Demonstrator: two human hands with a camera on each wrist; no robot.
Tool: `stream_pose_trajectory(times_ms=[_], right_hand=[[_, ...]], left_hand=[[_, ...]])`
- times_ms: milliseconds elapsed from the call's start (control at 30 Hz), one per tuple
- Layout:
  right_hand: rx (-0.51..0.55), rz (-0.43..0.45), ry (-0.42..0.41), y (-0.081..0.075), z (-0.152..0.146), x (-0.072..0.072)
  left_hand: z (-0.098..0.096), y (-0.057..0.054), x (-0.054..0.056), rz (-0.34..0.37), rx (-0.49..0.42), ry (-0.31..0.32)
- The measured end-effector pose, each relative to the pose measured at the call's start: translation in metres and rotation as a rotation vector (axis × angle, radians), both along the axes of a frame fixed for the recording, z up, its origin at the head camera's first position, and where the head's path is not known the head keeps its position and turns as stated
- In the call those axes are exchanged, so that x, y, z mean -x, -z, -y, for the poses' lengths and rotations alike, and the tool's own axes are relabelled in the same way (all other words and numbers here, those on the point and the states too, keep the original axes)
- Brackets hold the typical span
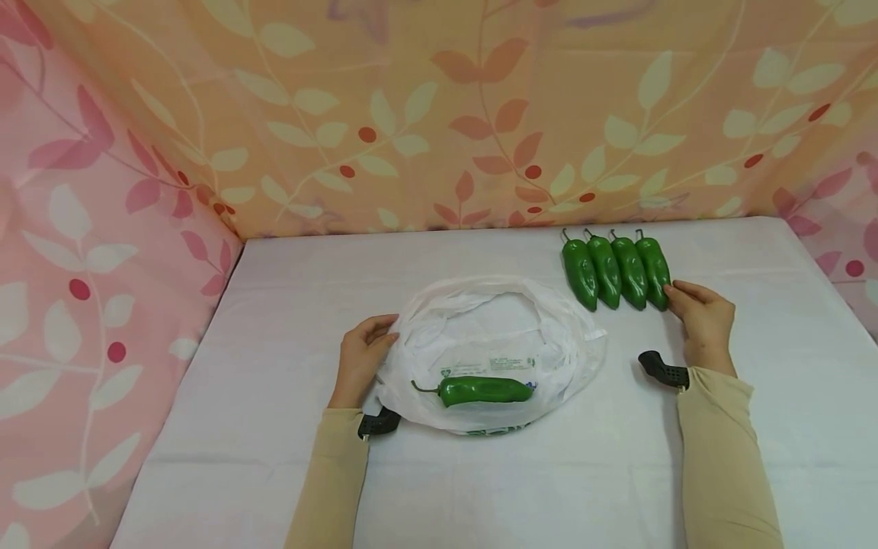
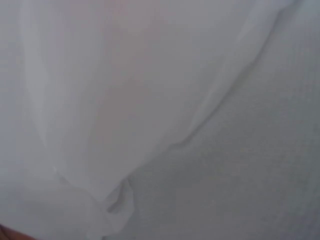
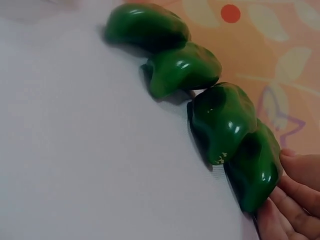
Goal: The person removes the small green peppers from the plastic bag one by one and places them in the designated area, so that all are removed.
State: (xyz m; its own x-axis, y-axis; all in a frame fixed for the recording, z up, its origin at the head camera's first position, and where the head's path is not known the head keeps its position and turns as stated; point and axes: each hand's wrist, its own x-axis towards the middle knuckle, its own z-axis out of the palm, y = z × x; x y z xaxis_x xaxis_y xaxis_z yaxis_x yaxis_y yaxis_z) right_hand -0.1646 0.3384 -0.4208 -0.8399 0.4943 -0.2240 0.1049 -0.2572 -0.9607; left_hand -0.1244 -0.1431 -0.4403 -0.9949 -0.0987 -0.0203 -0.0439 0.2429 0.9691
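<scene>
A white plastic bag (image 1: 439, 415) lies spread on the table, its mouth forming a wide loop. One green pepper (image 1: 483, 390) rests on its film near the front, stem to the left. My left hand (image 1: 361, 358) holds the bag's left edge between thumb and fingers; the left wrist view shows mostly blurred white film (image 2: 125, 100). Several more green peppers stand side by side at the back right, stems toward the wall. My right hand (image 1: 703, 316) touches the right side of the rightmost pepper (image 1: 654, 267) with its fingertips, fingers fairly straight, as the right wrist view also shows.
A white cloth covers the table (image 1: 240, 396). Behind it hangs an orange curtain (image 1: 411, 137) with leaf prints, and a pink one (image 1: 82, 267) stands on the left. Black wrist mounts (image 1: 663, 371) sit at both cuffs.
</scene>
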Motion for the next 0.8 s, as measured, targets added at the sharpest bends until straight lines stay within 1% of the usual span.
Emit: stream_pose_trajectory(times_ms=[67, 133, 300, 433, 600, 700, 800], right_hand=[[0.019, -0.02, 0.008, 0.001, 0.001, -0.002], [0.064, -0.057, 0.032, 0.003, 0.001, -0.005], [0.221, -0.155, 0.123, 0.005, 0.004, -0.014], [0.287, -0.183, 0.192, 0.004, 0.007, -0.019], [0.296, -0.168, 0.261, 0.001, 0.01, -0.024], [0.287, -0.185, 0.273, -0.003, 0.015, -0.026], [0.267, -0.223, 0.258, -0.007, 0.022, -0.028]], left_hand=[[0.0, 0.0, 0.0, 0.005, 0.001, -0.002], [-0.001, 0.001, 0.0, 0.011, 0.003, -0.004], [-0.001, 0.0, 0.0, 0.01, 0.009, -0.004], [-0.001, 0.0, 0.0, 0.011, 0.01, -0.006], [-0.001, -0.001, 0.0, 0.016, 0.017, -0.004], [-0.001, -0.001, 0.0, 0.015, 0.015, -0.005], [0.0, -0.001, 0.001, 0.016, 0.009, -0.004]])
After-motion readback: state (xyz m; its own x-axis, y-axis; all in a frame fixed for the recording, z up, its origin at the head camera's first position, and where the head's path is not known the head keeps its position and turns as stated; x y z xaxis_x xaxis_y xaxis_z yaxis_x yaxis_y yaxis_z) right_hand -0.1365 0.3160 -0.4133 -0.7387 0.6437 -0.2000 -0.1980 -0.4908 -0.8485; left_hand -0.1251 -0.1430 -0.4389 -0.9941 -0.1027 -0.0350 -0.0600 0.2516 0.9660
